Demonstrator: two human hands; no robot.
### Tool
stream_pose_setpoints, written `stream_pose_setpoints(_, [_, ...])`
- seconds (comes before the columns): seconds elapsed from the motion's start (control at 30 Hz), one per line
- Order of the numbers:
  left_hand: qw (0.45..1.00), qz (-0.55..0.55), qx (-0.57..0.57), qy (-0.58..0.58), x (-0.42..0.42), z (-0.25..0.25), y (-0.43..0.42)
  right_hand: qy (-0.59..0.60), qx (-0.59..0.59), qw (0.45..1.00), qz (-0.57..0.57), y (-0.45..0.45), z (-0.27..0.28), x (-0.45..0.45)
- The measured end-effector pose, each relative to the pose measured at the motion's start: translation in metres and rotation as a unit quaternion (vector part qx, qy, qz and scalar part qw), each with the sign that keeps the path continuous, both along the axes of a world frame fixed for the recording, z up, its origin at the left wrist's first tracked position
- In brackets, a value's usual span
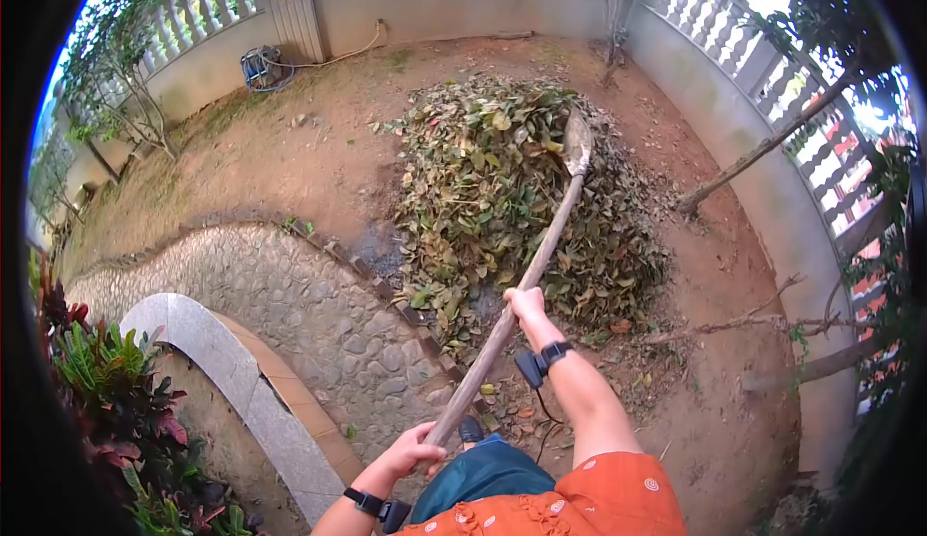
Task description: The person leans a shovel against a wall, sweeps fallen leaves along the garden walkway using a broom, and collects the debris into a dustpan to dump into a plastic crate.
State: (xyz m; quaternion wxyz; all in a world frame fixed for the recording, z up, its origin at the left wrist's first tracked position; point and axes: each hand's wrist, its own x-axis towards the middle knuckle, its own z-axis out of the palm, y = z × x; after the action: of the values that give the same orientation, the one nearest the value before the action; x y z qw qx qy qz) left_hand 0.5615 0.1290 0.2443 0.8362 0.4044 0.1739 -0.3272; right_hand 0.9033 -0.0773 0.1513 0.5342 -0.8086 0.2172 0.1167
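A long wooden-handled shovel [541,256] slants from my waist up to the far right side of a big heap of fallen leaves [483,188]. Its metal blade [577,140] rests against the heap near the top. My right hand [526,306] is wrapped round the middle of the handle. Lower down, close to my body, my left hand [413,449] is closed round the handle's near end. The leaves are brown, yellow and green, on bare reddish soil.
A cobbled path [328,314] with a brick edging curves on the left, beside a curved stone bench [251,391]. Leafy plants [106,372] grow at lower left. A balustrade wall [463,10] encloses the yard; a coiled hose [266,68] lies by it. Trees lean in at right.
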Motion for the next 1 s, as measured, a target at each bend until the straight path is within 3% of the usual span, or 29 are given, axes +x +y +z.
stream_pose_setpoints(0.03, [1.0,-0.019,-0.005,0.008,-0.017,-0.004,0.008,-0.003,0.026,1.0,-0.007,-0.001,0.019,-0.026])
stream_pose_setpoints(0.07, [0.999,-0.032,-0.005,0.013,-0.034,-0.004,0.016,0.001,0.026,0.999,-0.019,-0.002,0.013,-0.043])
stream_pose_setpoints(0.13, [0.998,-0.058,-0.002,0.03,-0.075,-0.003,0.025,0.005,0.137,0.988,-0.063,-0.018,-0.009,-0.094])
stream_pose_setpoints(0.23, [0.994,-0.099,0.037,0.032,-0.135,-0.004,0.041,0.022,0.081,0.99,-0.117,-0.034,-0.011,-0.178])
stream_pose_setpoints(0.3, [0.988,-0.136,0.07,0.007,-0.174,-0.006,0.053,0.049,0.134,0.984,-0.105,-0.044,0.004,-0.234])
stream_pose_setpoints(0.37, [0.984,-0.137,0.111,0.022,-0.207,0.003,0.063,0.076,0.168,0.973,-0.139,-0.052,-0.044,-0.281])
stream_pose_setpoints(0.47, [0.968,-0.217,0.124,0.02,-0.237,-0.011,0.083,0.107,0.165,0.963,-0.182,-0.064,-0.047,-0.341])
stream_pose_setpoints(0.63, [0.953,-0.274,0.12,0.052,-0.219,0.017,0.079,0.162,0.227,0.917,-0.285,-0.079,-0.02,-0.393])
stream_pose_setpoints(0.7, [0.943,-0.301,0.137,0.047,-0.196,0.04,0.068,0.188,0.242,0.898,-0.315,-0.089,-0.045,-0.399])
stream_pose_setpoints(0.8, [0.934,-0.305,0.133,0.127,-0.163,0.069,0.052,0.219,0.259,0.886,-0.317,-0.102,-0.054,-0.406])
stream_pose_setpoints(0.9, [0.921,-0.374,0.089,0.068,-0.143,0.063,0.048,0.206,0.298,0.868,-0.34,-0.121,-0.067,-0.415])
stream_pose_setpoints(0.93, [0.921,-0.335,0.099,0.172,-0.132,0.073,0.033,0.195,0.283,0.87,-0.352,-0.128,-0.056,-0.416])
stream_pose_setpoints(1.0, [0.923,-0.338,0.068,0.171,-0.122,0.053,0.026,0.176,0.29,0.865,-0.37,-0.145,-0.054,-0.416])
